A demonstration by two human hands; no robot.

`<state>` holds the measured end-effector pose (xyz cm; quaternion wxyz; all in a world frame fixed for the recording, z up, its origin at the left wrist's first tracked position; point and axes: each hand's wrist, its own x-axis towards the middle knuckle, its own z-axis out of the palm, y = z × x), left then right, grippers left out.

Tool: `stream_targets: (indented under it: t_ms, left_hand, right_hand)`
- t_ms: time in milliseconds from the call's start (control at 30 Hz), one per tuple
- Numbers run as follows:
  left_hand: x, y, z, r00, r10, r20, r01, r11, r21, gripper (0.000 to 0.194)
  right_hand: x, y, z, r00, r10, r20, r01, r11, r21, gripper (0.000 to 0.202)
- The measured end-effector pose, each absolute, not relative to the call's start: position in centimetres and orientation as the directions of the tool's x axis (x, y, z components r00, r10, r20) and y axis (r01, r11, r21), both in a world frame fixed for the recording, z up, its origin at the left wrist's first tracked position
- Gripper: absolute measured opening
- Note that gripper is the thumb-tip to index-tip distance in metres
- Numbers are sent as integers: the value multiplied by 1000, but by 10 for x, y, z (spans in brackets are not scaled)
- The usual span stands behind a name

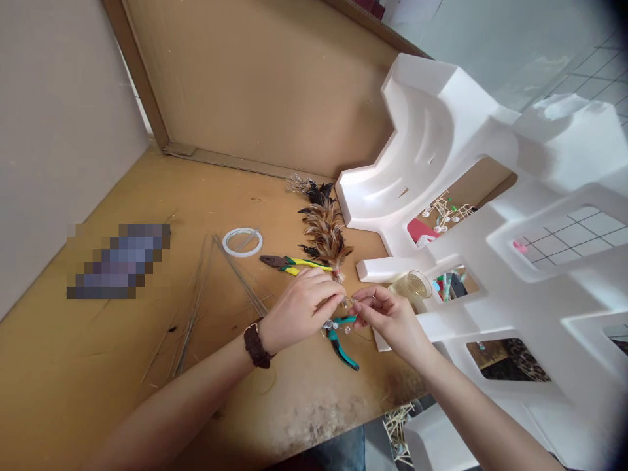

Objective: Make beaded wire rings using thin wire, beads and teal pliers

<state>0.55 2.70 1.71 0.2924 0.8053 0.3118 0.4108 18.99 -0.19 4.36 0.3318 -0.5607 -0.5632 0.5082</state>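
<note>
My left hand [309,301], with a brown watch on its wrist, is closed on the lower stem end of a feather bundle [324,226]. The brown and black feathers lie on the table, pointing away from me. Close by on the right, my right hand [387,317] pinches what looks like a thin wire [350,301] at the stem end. Below both hands lie teal-handled pliers [343,350], partly covered by my fingers. Yellow-and-green-handled pliers [282,263] rest behind my left hand, their handles partly hidden.
A roll of white tape [224,248] and several long thin wires [196,294] lie to the left. On the right stands a large white moulded frame [490,196], with a glass cup [417,286] beside it. A cardboard panel [260,85] rises behind. A blurred-out patch [118,261] sits far left.
</note>
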Motion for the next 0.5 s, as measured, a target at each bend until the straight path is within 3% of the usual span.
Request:
stream_targets:
  t_ms: [133, 267, 400, 500]
  left_hand:
    - [6, 28, 17, 427, 801, 420, 118, -510, 852, 16]
    - [9, 30, 14, 441, 855, 275, -132, -241, 961, 19]
    - [13, 30, 8, 531, 840, 107, -385, 127, 914, 21]
    - [16, 28, 6, 527, 848, 53, -447, 224, 866, 20]
  right_hand:
    - [189, -2, 43, -217, 943, -251, 243, -197, -950, 27]
    - [188, -2, 43, -290, 902, -321, 149, -289, -946, 28]
    - [189, -3, 41, -323, 869, -375, 63, -376, -925, 27]
    - [189, -4, 39, -360, 840, -406, 15, -430, -903, 26]
